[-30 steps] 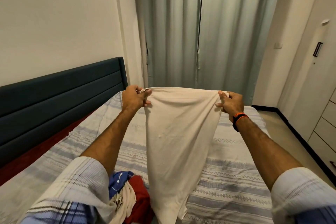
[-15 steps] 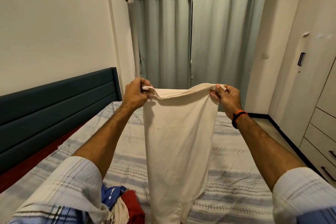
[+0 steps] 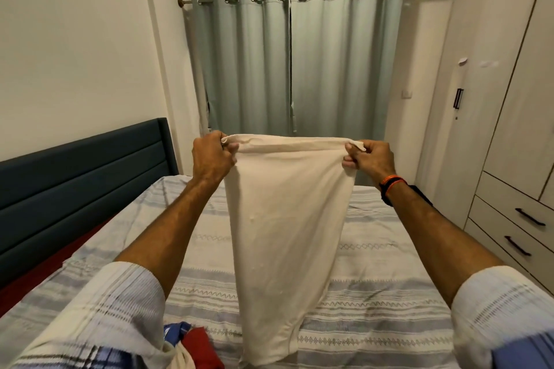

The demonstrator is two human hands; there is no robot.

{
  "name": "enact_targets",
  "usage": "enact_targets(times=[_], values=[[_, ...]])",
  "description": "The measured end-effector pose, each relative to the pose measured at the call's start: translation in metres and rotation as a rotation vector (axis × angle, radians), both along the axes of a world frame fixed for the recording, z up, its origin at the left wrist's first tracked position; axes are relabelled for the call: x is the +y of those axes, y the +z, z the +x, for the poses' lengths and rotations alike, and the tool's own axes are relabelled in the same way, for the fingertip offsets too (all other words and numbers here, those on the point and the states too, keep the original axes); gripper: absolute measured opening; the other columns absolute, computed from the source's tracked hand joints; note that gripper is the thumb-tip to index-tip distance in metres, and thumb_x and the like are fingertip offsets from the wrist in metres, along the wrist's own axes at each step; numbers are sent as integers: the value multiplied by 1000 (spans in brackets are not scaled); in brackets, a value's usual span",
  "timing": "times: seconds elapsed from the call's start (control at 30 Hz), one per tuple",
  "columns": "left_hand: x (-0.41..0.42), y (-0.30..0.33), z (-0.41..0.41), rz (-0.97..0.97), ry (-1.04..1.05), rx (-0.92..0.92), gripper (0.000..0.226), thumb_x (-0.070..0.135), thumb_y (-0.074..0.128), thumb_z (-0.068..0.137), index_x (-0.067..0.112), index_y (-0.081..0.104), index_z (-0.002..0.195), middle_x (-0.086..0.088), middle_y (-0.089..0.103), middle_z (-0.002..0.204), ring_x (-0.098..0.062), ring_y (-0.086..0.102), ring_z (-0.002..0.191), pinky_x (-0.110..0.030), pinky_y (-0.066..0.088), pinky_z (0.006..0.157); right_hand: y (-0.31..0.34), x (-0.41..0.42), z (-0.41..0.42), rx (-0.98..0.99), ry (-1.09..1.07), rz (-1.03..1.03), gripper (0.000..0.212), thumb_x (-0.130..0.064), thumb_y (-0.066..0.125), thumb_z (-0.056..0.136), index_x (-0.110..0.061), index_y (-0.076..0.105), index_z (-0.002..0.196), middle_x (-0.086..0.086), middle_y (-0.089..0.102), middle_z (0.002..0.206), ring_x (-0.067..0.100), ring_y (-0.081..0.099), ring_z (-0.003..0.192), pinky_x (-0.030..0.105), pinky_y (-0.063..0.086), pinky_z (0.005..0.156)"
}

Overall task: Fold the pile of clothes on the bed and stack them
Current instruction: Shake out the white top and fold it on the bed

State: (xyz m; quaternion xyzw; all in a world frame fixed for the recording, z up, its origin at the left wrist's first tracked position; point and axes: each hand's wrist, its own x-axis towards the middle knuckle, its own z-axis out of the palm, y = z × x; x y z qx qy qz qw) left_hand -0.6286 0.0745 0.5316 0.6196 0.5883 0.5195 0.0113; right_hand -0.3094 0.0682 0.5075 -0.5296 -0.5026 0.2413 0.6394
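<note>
Holding one cream garment (image 3: pixel 284 219) up by its top edge, the person stands at the side of the bed (image 3: pixel 374 293), both arms stretched forward. At far left the dark headboard (image 3: pixel 75 174) runs along the wall. Low in the view, partly hidden by the left sleeve, lies the remaining pile of clothes (image 3: pixel 192 347), showing blue, red and white cloth on the striped bedspread. The left hand (image 3: pixel 209 159) has its fingers curled round the left corner of the garment's top edge and grips it. Between the hands this edge is drawn nearly straight and level; the cloth hangs freely below, narrowing toward its lower end, which appears to hang clear of the bed near the bottom of the view. The right hand (image 3: pixel 368 159), with a band at the wrist, pinches the right corner between thumb and fingers. Behind, closed curtains (image 3: pixel 299 63) hang; at right stands a wardrobe (image 3: pixel 509 129) with drawers. Judged step: shaking out and squaring a single item before its first fold, early in the task. No folded stack is in view. The next move probably calls for lowering the cloth flat onto open bedspread, or bringing the two corners together, while keeping the edge taut.
</note>
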Motion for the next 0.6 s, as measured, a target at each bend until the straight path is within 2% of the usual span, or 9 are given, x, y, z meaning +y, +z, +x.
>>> enact_targets(times=[0.03,0.07,0.13,0.2,0.27,0.3,0.47,0.6], values=[[0,-3,3,-42,-1,4,19,23,72,90,6,69,98,-2,65,82,-8,58,56,-10,50,51,-1,-2,1,8,7,-24,19,-10,67,92,6,68,101,7,64,70,2,62,43,14,55,54],[2,-7,5,-74,-9,-4,17,22,70,91,7,65,98,-2,63,83,-4,55,48,-5,41,40,-1,-4,2,7,11,-37,19,-11,66,93,6,67,102,7,64,70,1,61,42,14,55,53],[3,-7,11,-114,-41,-63,17,20,67,94,7,58,98,-5,63,85,-6,57,38,-6,38,36,4,-7,5,13,-5,-26,18,-12,65,94,4,66,102,8,64,71,1,61,43,15,56,54],[6,2,15,-97,-61,-138,20,19,70,91,6,58,102,-4,62,86,-5,64,52,-11,47,50,14,-8,7,45,-34,23,15,-13,66,94,1,67,98,8,65,70,1,62,46,16,57,57],[9,11,19,-59,-57,-158,27,19,74,87,6,60,106,-3,61,92,-17,62,80,-25,51,72,22,-8,8,54,-57,51,16,-17,66,94,0,68,95,8,67,71,3,63,49,19,58,61],[10,12,22,-48,-60,-161,28,19,74,86,7,61,107,-4,61,94,-21,59,86,-29,49,77,23,-8,9,50,-53,44,18,-18,66,94,0,69,95,10,67,73,4,63,51,21,58,63],[15,-3,28,-49,-92,-166,24,17,77,84,7,65,103,-2,64,93,-19,59,86,-23,43,74,19,-14,19,43,-96,21,18,-19,66,94,-1,70,92,12,69,77,15,64,62,31,59,76],[19,-4,32,-42,-121,-180,20,17,76,85,7,66,99,-1,65,89,-16,59,79,-24,46,70,15,-19,24,-8,-114,10,18,-23,67,93,-11,70,81,16,72,82,19,65,68,37,60,82]])
